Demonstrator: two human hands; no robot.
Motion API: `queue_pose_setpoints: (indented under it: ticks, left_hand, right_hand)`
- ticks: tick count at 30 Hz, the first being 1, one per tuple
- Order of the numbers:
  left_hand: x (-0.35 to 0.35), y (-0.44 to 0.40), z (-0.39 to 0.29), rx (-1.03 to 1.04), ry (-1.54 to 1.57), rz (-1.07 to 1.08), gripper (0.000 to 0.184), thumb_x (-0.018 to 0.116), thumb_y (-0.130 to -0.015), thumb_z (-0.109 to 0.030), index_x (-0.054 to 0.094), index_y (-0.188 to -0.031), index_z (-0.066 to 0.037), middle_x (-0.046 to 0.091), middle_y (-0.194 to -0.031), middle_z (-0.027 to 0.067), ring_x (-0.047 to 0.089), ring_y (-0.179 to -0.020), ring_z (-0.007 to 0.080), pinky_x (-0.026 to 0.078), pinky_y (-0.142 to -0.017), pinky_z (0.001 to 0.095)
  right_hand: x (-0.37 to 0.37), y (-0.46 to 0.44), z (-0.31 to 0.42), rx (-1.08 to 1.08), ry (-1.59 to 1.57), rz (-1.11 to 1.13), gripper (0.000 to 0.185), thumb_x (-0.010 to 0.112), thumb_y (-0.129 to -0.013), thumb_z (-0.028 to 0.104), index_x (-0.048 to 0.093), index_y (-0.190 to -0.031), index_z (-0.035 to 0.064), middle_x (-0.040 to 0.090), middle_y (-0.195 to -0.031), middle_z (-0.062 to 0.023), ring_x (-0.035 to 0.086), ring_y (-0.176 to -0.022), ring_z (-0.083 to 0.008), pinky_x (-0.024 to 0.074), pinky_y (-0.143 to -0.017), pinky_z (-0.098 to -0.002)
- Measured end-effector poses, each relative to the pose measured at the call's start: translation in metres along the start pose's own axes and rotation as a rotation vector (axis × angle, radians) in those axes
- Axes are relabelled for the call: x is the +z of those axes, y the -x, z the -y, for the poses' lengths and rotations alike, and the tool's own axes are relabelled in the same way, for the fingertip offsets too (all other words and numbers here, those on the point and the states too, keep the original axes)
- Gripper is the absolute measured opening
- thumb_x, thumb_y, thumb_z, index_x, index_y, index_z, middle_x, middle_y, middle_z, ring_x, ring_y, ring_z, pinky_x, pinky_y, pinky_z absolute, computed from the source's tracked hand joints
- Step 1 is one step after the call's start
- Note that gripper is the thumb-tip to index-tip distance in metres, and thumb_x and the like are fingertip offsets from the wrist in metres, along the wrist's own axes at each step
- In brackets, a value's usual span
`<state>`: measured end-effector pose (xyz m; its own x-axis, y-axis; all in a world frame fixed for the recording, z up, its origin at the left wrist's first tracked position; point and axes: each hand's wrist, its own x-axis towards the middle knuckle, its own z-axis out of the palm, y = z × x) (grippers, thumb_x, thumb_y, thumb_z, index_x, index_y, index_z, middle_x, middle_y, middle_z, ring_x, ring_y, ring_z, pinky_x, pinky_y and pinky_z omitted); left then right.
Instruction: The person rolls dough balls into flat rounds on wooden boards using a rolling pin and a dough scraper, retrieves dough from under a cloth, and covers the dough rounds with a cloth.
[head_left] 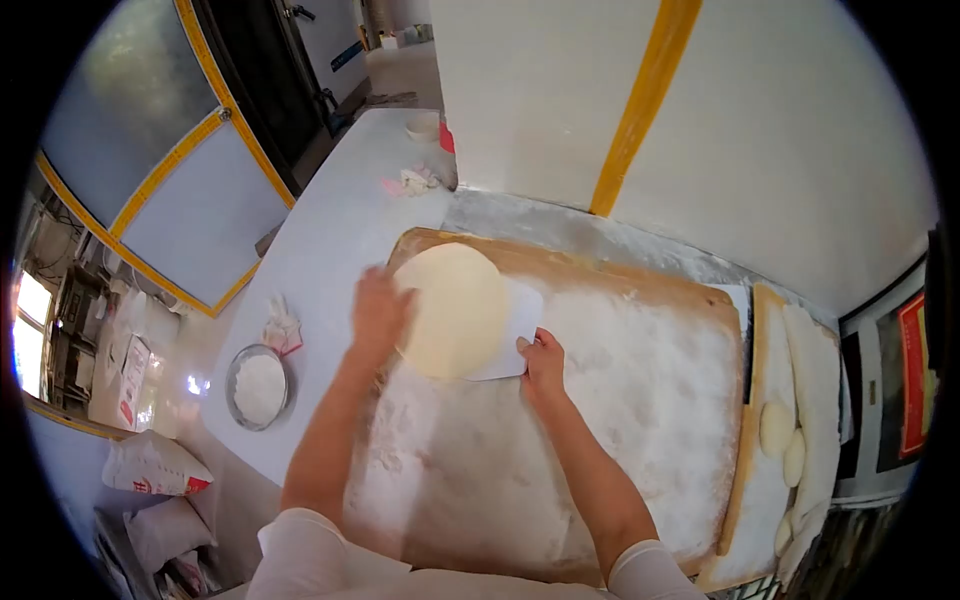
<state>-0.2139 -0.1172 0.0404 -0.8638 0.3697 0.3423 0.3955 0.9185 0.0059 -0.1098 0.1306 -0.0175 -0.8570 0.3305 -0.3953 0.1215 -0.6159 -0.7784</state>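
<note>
A round, flat sheet of pale dough lies on a thin white board above the floured wooden board. My right hand grips the right edge of the white board, thumb on top. At the dough's left edge is my left hand, blurred by motion, so its fingers and any hold on the dough are unclear.
To the left, a metal bowl of flour stands on the white table beside a crumpled bag. Dough pieces lie on a second board at the right, partly under a cloth. A white wall rises behind.
</note>
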Motion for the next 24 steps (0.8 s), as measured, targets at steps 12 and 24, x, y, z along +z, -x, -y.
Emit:
queue_pose_setpoints:
  ticks: [12, 24]
  left_hand:
    - [0.040, -0.007, -0.110, 0.208, 0.381, 0.222, 0.075, 0.054, -0.092, -0.044, 0.029, -0.147, -0.001, 0.025, -0.155, 0.0193, 0.015, -0.146, 0.0341, 0.007, -0.117, 0.0545]
    - [0.047, -0.019, -0.070, 0.006, -0.203, 0.276, 0.061, 0.041, -0.100, -0.034, 0.024, -0.151, -0.005, 0.020, -0.158, 0.0141, 0.008, -0.148, 0.0325, 0.010, -0.115, 0.0564]
  right_hand:
    - [-0.007, -0.003, 0.014, -0.027, 0.067, -0.104, 0.025, 0.056, -0.083, -0.009, 0.059, -0.108, -0.0047, 0.066, -0.098, -0.0111, 0.063, -0.086, -0.0182, 0.0502, -0.078, -0.0291]
    - [-0.118, 0.073, 0.099, -0.102, -0.275, -0.104, 0.030, 0.065, -0.088, 0.008, 0.055, -0.115, 0.0043, 0.063, -0.104, -0.0032, 0.060, -0.097, -0.0146, 0.0515, -0.083, -0.0333]
